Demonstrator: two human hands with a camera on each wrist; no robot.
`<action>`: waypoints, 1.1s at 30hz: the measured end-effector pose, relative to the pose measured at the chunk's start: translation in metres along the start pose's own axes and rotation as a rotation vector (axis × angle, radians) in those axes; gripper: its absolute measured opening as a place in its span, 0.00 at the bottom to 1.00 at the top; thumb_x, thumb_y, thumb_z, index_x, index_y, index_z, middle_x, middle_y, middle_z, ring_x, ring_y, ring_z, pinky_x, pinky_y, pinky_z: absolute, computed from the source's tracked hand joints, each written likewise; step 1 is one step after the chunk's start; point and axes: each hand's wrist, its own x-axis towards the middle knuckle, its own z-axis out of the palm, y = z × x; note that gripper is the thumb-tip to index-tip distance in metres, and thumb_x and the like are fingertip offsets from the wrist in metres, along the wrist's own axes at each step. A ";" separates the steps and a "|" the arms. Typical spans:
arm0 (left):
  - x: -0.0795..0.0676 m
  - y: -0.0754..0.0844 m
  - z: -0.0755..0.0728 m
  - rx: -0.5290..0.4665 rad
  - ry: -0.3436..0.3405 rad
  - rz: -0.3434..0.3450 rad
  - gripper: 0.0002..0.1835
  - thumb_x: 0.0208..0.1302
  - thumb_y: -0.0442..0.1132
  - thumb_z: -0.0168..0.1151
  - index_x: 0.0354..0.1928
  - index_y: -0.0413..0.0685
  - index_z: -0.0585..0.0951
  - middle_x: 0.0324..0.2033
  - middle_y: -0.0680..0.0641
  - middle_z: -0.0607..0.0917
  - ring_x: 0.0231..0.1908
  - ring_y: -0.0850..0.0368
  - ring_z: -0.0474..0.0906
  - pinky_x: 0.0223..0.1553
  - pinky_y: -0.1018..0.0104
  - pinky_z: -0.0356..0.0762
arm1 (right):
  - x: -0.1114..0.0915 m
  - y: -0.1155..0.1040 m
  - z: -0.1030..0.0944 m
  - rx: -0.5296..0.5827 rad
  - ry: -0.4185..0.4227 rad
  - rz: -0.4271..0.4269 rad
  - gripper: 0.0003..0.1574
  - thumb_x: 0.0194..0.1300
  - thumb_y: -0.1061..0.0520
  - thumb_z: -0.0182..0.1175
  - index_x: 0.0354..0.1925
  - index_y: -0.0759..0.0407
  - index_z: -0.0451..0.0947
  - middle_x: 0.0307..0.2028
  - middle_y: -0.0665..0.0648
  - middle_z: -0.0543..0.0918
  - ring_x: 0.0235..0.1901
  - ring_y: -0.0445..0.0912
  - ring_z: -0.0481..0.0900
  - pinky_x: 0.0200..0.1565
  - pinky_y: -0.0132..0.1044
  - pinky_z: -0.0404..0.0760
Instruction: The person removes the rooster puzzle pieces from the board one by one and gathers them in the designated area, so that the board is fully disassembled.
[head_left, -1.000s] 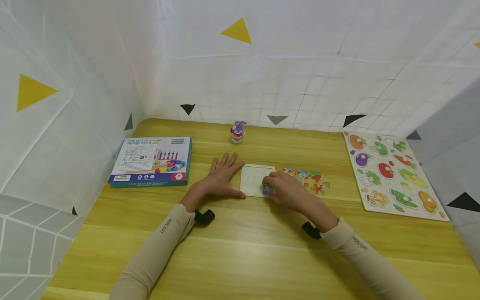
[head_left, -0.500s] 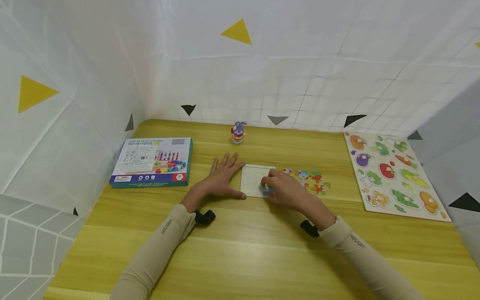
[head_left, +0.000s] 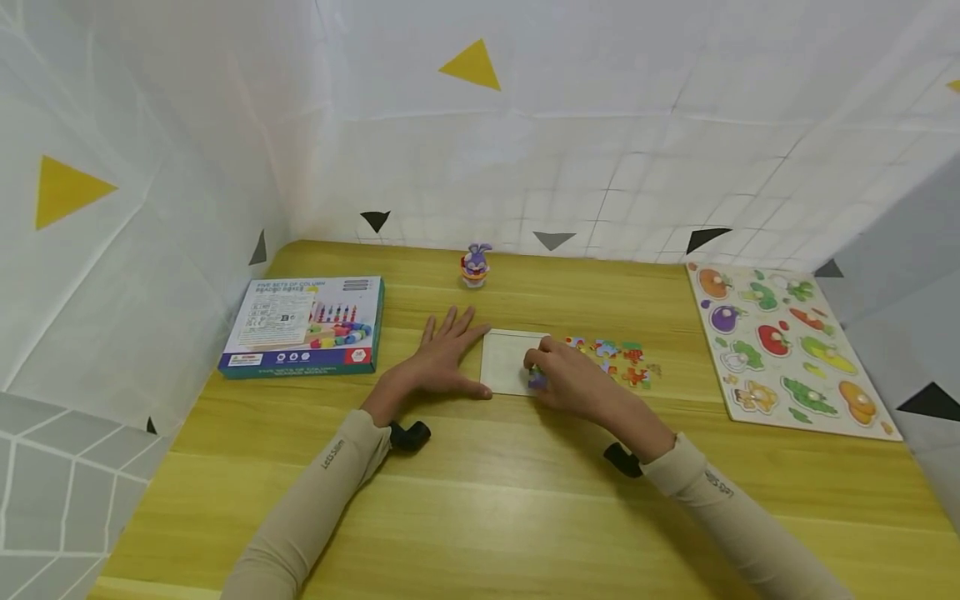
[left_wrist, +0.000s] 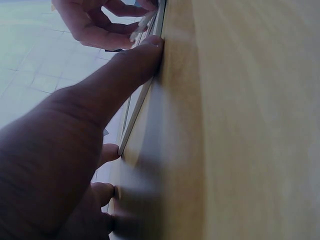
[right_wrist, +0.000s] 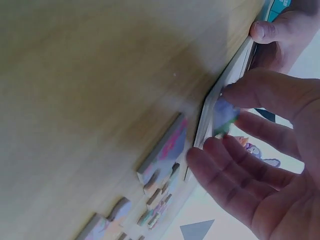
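Note:
A small pale wooden puzzle tray (head_left: pixel 504 358) lies flat on the table between both hands. My left hand (head_left: pixel 442 360) is spread with straight fingers, its thumb and a fingertip touching the tray's left edge. Over the tray's lower right corner, my right hand (head_left: pixel 576 379) pinches a blue-purple jigsaw piece (right_wrist: pixel 225 116) between thumb and finger. That piece sits against or just above the tray floor; the fingers hide much of it. Loose colourful jigsaw pieces (head_left: pixel 633 353) lie right of the tray, partly covered by the right hand in the head view.
At left lies a boxed bead set (head_left: pixel 303 323). A purple rabbit figurine (head_left: pixel 475 265) stands behind the tray. On the right rests a vegetable peg-puzzle board (head_left: pixel 787 350). White sheeting (head_left: pixel 600 125) rises along the table's back edge.
The right hand makes only slight shifts at the tray's lower right corner, and the pinched jigsaw piece shows at a slightly different angle. The left hand keeps its place.

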 end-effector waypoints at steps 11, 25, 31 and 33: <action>0.001 -0.002 0.003 -0.005 0.004 0.016 0.62 0.49 0.74 0.68 0.80 0.58 0.52 0.79 0.44 0.37 0.76 0.41 0.25 0.69 0.37 0.21 | -0.009 -0.005 -0.001 -0.045 0.022 0.007 0.18 0.53 0.59 0.76 0.44 0.61 0.85 0.38 0.55 0.77 0.32 0.45 0.76 0.35 0.38 0.80; 0.000 -0.004 0.001 0.000 0.011 0.014 0.61 0.50 0.74 0.67 0.80 0.58 0.51 0.79 0.44 0.37 0.76 0.41 0.25 0.70 0.38 0.21 | -0.031 -0.006 -0.005 -0.002 0.069 -0.053 0.17 0.52 0.61 0.76 0.42 0.61 0.84 0.37 0.54 0.76 0.30 0.43 0.74 0.31 0.35 0.77; -0.001 -0.002 0.001 -0.003 0.009 0.016 0.60 0.51 0.73 0.67 0.80 0.58 0.51 0.79 0.44 0.37 0.76 0.41 0.25 0.70 0.39 0.21 | -0.037 -0.007 -0.006 -0.006 0.069 -0.056 0.18 0.50 0.63 0.76 0.42 0.62 0.84 0.37 0.55 0.77 0.32 0.43 0.73 0.33 0.36 0.78; -0.001 -0.001 0.001 0.000 0.008 0.015 0.61 0.51 0.73 0.68 0.80 0.58 0.51 0.79 0.44 0.37 0.76 0.41 0.25 0.70 0.39 0.21 | -0.039 -0.007 -0.007 -0.009 0.073 -0.055 0.18 0.50 0.64 0.76 0.42 0.62 0.85 0.37 0.55 0.77 0.32 0.43 0.74 0.34 0.36 0.78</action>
